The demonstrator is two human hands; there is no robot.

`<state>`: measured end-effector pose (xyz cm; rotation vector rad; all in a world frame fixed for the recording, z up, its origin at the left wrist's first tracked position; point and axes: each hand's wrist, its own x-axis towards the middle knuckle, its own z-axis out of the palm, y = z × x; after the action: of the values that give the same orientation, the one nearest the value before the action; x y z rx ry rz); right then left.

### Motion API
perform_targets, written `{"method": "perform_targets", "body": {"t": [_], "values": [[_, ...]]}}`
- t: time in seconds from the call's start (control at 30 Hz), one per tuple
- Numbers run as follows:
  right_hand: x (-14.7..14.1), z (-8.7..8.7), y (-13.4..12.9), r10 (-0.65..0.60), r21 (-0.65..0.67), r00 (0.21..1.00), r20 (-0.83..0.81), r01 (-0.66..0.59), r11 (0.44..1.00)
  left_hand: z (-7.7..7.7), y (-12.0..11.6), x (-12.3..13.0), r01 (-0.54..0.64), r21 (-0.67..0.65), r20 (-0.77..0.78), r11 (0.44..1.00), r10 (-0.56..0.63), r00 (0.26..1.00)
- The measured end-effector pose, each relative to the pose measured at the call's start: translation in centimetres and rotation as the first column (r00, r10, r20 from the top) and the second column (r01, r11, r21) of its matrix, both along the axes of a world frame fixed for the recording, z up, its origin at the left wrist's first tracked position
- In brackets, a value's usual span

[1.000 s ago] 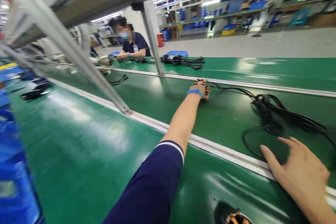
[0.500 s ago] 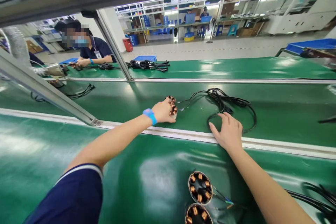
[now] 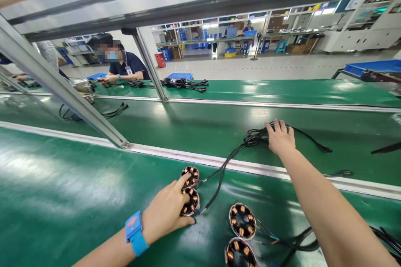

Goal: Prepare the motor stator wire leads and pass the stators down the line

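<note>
My left hand (image 3: 167, 206) is over two wound motor stators (image 3: 194, 205) with copper coils, which sit together on the near green worktop. Its index finger reaches onto the farther stator, and the thumb lies beside the nearer one. Black cables run from these stators over the white rail to a coiled cable bundle (image 3: 254, 137) on the middle strip. My right hand (image 3: 282, 138) lies at the right side of that bundle, fingers spread and stretched out, touching it. Another pair of stators (image 3: 242, 221), with thin coloured wires, rests closer to me, partly cut off by the frame.
A slanted metal post (image 3: 125, 144) stands at left, under a beam across the top. The white rail (image 3: 175, 156) divides the worktop. More black cables (image 3: 114, 112) lie at left and a cable bundle (image 3: 184, 84) on the far strip. A co-worker (image 3: 128, 64) sits opposite.
My left hand has brought the two stators from the middle strip over the rail to the near worktop, drawing their cables along. My right hand has moved farther away, onto the cable bundle.
</note>
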<state>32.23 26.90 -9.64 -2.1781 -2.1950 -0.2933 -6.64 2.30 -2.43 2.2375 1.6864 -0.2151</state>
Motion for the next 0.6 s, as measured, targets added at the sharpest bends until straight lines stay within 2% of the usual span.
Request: {"method": "perform_targets", "body": {"t": [0.07,0.17,0.33,0.43,0.5,0.6], "values": [[0.7,0.2,0.8,0.005,-0.019,1.000,0.029,-0.004,1.000,0.0,0.2,-0.3,0.012,-0.004,0.022,1.000,-0.012,1.000],[2.3,0.5,0.6,0.036,-0.051,0.997,0.073,-0.032,0.998,-0.2,0.5,-0.5,0.030,-0.010,0.063,1.000,-0.029,0.998],[6.5,2.0,-2.7,0.136,-0.182,0.986,0.097,-0.117,0.976,-0.9,1.0,-0.6,0.056,0.012,0.087,0.998,-0.057,0.995],[8.6,3.5,-6.3,0.113,-0.235,0.992,0.061,-0.095,0.967,-1.2,1.8,-0.3,0.085,0.064,0.109,0.994,-0.092,0.990],[9.1,5.0,-9.9,0.061,-0.227,0.997,0.053,-0.047,0.973,-1.4,2.7,0.3,0.111,0.082,0.112,0.990,-0.120,0.986],[8.4,8.2,-17.7,0.060,-0.039,0.992,0.115,-0.056,0.998,-1.4,4.1,1.6,0.181,0.087,0.101,0.980,-0.189,0.977]]}}
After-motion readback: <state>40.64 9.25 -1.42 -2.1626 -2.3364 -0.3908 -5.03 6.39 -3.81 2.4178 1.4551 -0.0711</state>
